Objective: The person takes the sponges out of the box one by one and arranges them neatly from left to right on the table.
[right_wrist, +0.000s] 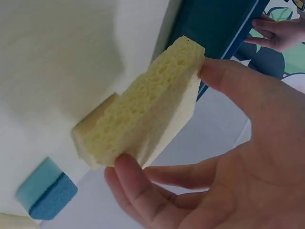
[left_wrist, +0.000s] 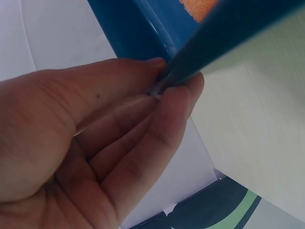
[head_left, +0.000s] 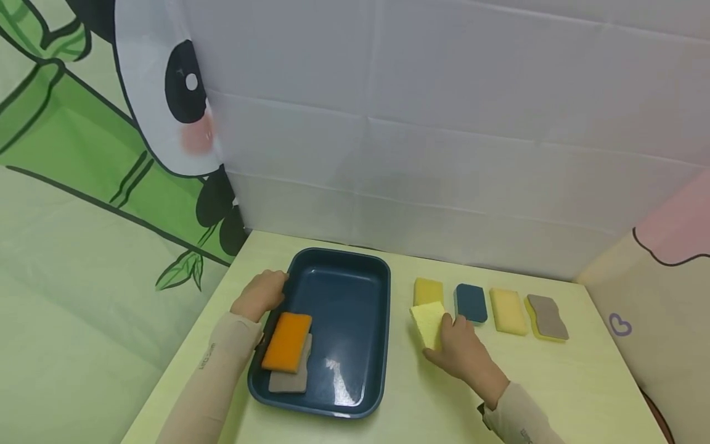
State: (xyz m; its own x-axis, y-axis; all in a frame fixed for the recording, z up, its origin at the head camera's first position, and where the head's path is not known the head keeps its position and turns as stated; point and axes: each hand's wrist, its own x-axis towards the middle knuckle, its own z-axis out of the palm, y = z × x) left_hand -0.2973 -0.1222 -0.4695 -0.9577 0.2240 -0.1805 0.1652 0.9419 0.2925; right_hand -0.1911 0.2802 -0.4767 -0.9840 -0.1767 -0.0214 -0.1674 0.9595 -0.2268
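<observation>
My left hand [head_left: 261, 295] pinches the left rim of a dark blue tray [head_left: 386, 320], thumb inside and fingers outside in the left wrist view. In the tray's near left part an orange sponge [head_left: 287, 342] lies partly over a grey scouring sponge [head_left: 289, 381]. To the right of the tray, my right hand [head_left: 461, 351] holds a pale yellow sponge [head_left: 428, 322] between thumb and fingers, raised off the table. The right wrist view shows the porous edge of this sponge [right_wrist: 147, 95]. Behind it sits another yellow sponge [head_left: 429, 290], partly covered.
Right of the held sponge, a row on the table [head_left: 444, 413] has a dark blue sponge [head_left: 471, 303], a light yellow sponge [head_left: 508, 311] and a grey-topped yellow sponge [head_left: 548, 317]. A white sheet [head_left: 421, 154] hangs at the back, and a printed panda curtain [head_left: 83, 259] at the left.
</observation>
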